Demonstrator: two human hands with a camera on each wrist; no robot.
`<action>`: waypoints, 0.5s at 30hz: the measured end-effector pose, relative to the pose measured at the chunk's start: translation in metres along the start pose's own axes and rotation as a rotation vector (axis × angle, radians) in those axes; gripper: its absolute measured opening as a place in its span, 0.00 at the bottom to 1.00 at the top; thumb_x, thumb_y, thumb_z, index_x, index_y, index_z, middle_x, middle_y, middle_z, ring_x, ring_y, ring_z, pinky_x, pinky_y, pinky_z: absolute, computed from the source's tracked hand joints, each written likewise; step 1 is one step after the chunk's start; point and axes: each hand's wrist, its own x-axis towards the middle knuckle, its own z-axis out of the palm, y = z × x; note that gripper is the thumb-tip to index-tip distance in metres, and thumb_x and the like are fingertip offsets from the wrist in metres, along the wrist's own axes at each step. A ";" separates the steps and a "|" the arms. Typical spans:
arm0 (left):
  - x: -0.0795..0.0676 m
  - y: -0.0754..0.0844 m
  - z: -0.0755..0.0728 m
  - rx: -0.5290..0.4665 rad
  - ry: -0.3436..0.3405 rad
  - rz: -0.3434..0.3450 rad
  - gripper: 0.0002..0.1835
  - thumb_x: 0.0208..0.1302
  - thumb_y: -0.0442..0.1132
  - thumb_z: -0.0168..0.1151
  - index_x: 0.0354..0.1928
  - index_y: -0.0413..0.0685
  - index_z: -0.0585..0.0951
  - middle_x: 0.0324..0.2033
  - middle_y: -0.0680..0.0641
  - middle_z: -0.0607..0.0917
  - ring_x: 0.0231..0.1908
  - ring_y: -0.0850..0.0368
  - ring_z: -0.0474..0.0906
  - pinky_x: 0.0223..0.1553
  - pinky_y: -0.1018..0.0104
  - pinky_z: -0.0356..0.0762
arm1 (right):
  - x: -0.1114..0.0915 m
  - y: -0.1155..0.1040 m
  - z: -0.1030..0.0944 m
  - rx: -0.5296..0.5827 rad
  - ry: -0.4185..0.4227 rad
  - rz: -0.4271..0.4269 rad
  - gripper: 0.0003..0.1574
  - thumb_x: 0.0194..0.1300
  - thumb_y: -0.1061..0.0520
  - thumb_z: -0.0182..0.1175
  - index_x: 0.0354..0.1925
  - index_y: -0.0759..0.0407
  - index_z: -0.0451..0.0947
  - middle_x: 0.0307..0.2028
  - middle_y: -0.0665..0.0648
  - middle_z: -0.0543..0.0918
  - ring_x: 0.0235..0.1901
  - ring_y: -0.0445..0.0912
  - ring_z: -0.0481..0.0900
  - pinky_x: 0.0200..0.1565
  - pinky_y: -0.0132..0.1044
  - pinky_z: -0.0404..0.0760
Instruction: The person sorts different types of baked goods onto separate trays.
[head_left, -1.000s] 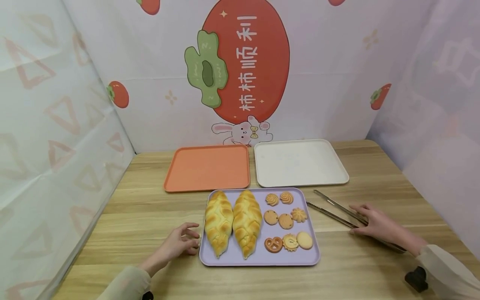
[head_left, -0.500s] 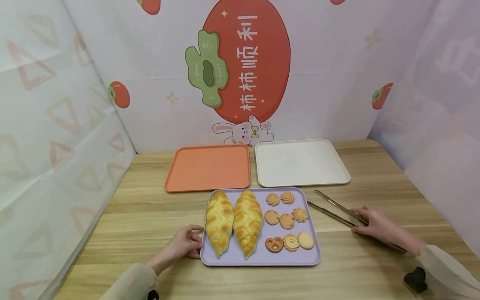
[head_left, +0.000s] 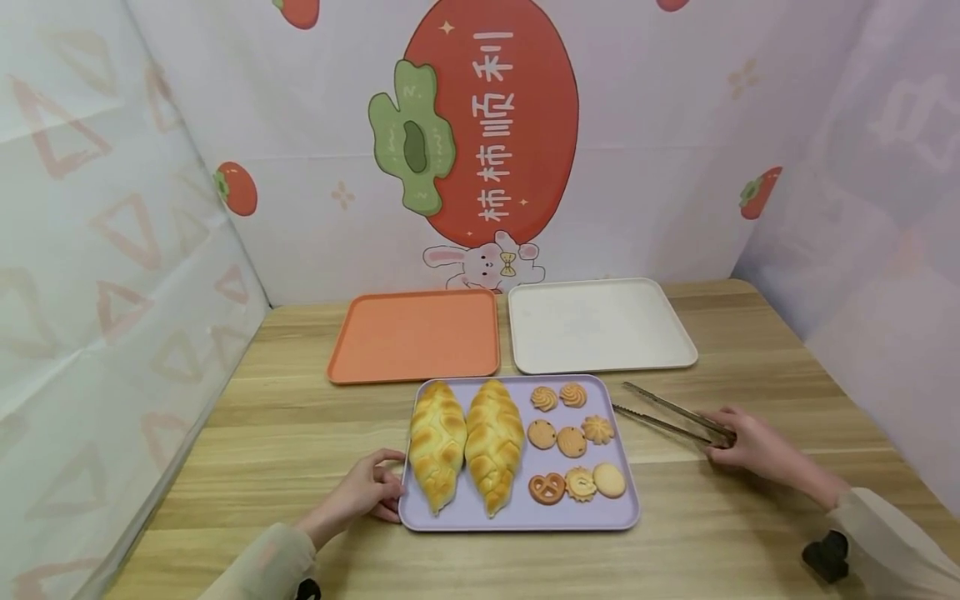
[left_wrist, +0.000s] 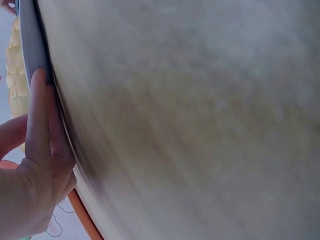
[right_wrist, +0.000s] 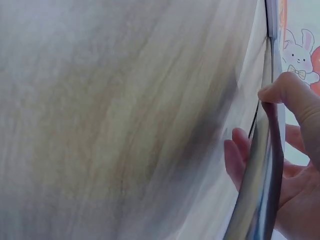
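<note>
In the head view my left hand [head_left: 365, 487] rests at the left edge of a lilac tray [head_left: 517, 523]. Its fingertips touch the tray's outer side, as the left wrist view shows along the rim [left_wrist: 35, 47]. Two braided loaves [head_left: 437, 446] lie side by side on the left half of this tray, with several cookies [head_left: 572, 442] and a pretzel [head_left: 547, 489] on the right half. My right hand [head_left: 757, 450] grips metal tongs [head_left: 663, 421], whose arms are spread with the tips beside the tray's right edge. In the right wrist view thumb and fingers surround the tongs [right_wrist: 265, 150].
Behind the lilac tray, an orange tray [head_left: 416, 337] stands at the left and a white tray [head_left: 600, 325] at the right. Printed cloth walls [head_left: 300, 242] enclose the wooden table [head_left: 277, 417] at the back and both sides.
My left hand has moved right from beside the lilac tray to its edge. My right hand's hold on the tongs has shifted slightly, and the tongs have turned a little; food and trays have stayed put.
</note>
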 end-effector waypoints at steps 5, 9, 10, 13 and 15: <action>-0.001 0.000 0.000 -0.013 0.002 0.001 0.27 0.52 0.21 0.50 0.56 0.26 0.55 0.24 0.45 0.75 0.20 0.56 0.76 0.22 0.57 0.82 | 0.001 -0.003 -0.001 0.022 0.029 -0.015 0.30 0.41 0.65 0.66 0.46 0.75 0.71 0.29 0.54 0.69 0.22 0.32 0.59 0.18 0.26 0.61; -0.001 0.002 0.000 -0.007 -0.001 0.006 0.27 0.53 0.21 0.50 0.56 0.27 0.55 0.23 0.45 0.75 0.20 0.55 0.76 0.23 0.57 0.82 | 0.002 -0.007 -0.003 0.060 0.053 -0.002 0.29 0.42 0.68 0.64 0.45 0.77 0.71 0.28 0.53 0.70 0.22 0.30 0.61 0.18 0.25 0.63; -0.001 0.002 0.000 -0.006 -0.002 0.005 0.27 0.53 0.21 0.50 0.56 0.27 0.55 0.23 0.45 0.75 0.20 0.55 0.76 0.23 0.57 0.82 | 0.002 -0.008 -0.004 0.072 0.055 0.004 0.28 0.42 0.69 0.63 0.45 0.78 0.71 0.28 0.53 0.71 0.22 0.30 0.62 0.18 0.25 0.65; -0.001 0.003 0.001 -0.002 -0.002 0.003 0.27 0.53 0.21 0.50 0.55 0.27 0.56 0.23 0.45 0.75 0.20 0.55 0.77 0.22 0.57 0.82 | 0.004 -0.012 -0.007 0.093 0.052 0.007 0.27 0.43 0.70 0.62 0.45 0.79 0.70 0.25 0.51 0.74 0.21 0.29 0.63 0.17 0.26 0.67; -0.001 0.003 0.001 -0.001 -0.002 0.005 0.27 0.52 0.21 0.50 0.55 0.27 0.56 0.23 0.45 0.75 0.19 0.55 0.77 0.22 0.57 0.81 | 0.007 -0.017 -0.009 0.079 0.047 -0.010 0.26 0.44 0.69 0.62 0.45 0.79 0.70 0.24 0.51 0.75 0.20 0.29 0.63 0.16 0.26 0.68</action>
